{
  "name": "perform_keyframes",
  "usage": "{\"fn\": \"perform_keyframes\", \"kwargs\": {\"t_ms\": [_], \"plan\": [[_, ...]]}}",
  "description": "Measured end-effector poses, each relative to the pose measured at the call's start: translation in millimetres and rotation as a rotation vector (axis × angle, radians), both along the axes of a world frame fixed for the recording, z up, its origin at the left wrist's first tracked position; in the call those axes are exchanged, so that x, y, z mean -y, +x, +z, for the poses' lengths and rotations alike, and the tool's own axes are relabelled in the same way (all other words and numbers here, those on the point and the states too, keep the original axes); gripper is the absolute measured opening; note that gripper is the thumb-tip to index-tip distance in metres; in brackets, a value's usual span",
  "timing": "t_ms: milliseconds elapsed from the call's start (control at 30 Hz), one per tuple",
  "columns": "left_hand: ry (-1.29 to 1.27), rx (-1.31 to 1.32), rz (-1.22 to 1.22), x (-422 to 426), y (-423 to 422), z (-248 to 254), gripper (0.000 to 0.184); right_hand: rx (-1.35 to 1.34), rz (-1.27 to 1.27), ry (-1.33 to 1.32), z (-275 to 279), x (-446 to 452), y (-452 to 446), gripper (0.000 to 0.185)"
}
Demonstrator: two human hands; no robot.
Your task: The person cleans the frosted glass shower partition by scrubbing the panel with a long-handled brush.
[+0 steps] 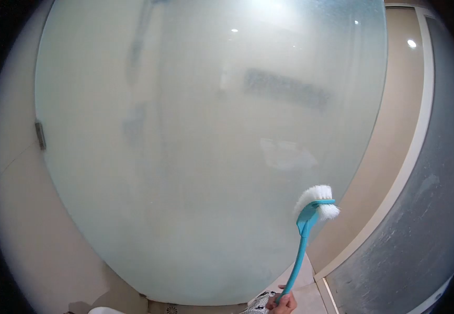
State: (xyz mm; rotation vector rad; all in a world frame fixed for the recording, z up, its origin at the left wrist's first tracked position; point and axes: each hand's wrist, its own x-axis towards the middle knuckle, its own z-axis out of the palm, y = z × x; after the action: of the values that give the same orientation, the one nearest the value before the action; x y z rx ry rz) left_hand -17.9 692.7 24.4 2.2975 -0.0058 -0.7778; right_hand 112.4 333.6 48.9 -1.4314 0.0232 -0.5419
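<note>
My right hand (pixel 283 302) is at the bottom edge, its fingers wrapped round the lower handle of a toilet brush (pixel 301 250). The brush is teal with a long curved handle and white bristles on both sides of its head. It stands nearly upright, head up, in front of a large frosted glass panel (pixel 201 172); whether the bristles touch the glass I cannot tell. A patterned black-and-white cloth (pixel 258 304) shows beside the hand. My left hand is out of view.
A metal hinge (pixel 40 136) joins the glass to the beige wall (pixel 23 209) on the left. On the right stand a white frame (pixel 402 172) and a grey panel (pixel 415 225). Low down are a floor drain (pixel 171 310) and a white rounded edge (pixel 106 311).
</note>
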Motion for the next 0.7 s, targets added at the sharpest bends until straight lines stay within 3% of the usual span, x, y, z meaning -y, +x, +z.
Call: {"fn": "perform_keyframes", "kwargs": {"t_ms": [67,133,200,300,333,400,467,500,533,567,600,700], "plan": [[0.002,-0.021,-0.035,1,5,6,0.052,-0.026,0.033,0.0,-42,-19,-14,0.032],[0.0,-0.032,-0.041,1,5,3,0.052,0.245,0.203,-0.518,-47,-25,-26,0.025],[-0.02,-0.023,-0.034,1,4,0,0.054,0.286,0.192,-0.58,-24,-34,-32,0.021],[-0.009,-0.071,-0.054,1,3,-6,0.046,0.451,-0.051,-0.695,8,-14,-9,0.026],[-0.013,-0.083,-0.046,0,4,-8,0.046,0.434,-0.064,-0.614,27,-13,-1,0.032],[-0.144,-0.293,0.023,-2,8,-3,0.072,0.093,0.031,0.02,31,-17,9,0.035],[-0.138,-0.24,-0.013,5,8,4,0.068,0.048,0.027,0.016,12,-30,2,0.035],[-0.171,-0.139,-0.004,3,10,-1,0.063,0.25,-0.006,-0.433,-18,-23,-1,0.036],[-0.2,-0.04,0.01,1,8,-1,0.06,0.298,0.105,-0.467,-43,-28,-6,0.03],[-0.154,-0.066,0.02,6,18,26,0.052,0.343,0.22,-0.494,-65,-37,-16,0.026],[-0.284,0.088,0.124,12,16,28,0.053,0.278,0.295,-0.395,-83,-48,-33,0.021],[-0.526,0.391,0.405,12,23,24,0.068,0.101,0.432,-0.264,-122,-91,-70,0.039]]}}
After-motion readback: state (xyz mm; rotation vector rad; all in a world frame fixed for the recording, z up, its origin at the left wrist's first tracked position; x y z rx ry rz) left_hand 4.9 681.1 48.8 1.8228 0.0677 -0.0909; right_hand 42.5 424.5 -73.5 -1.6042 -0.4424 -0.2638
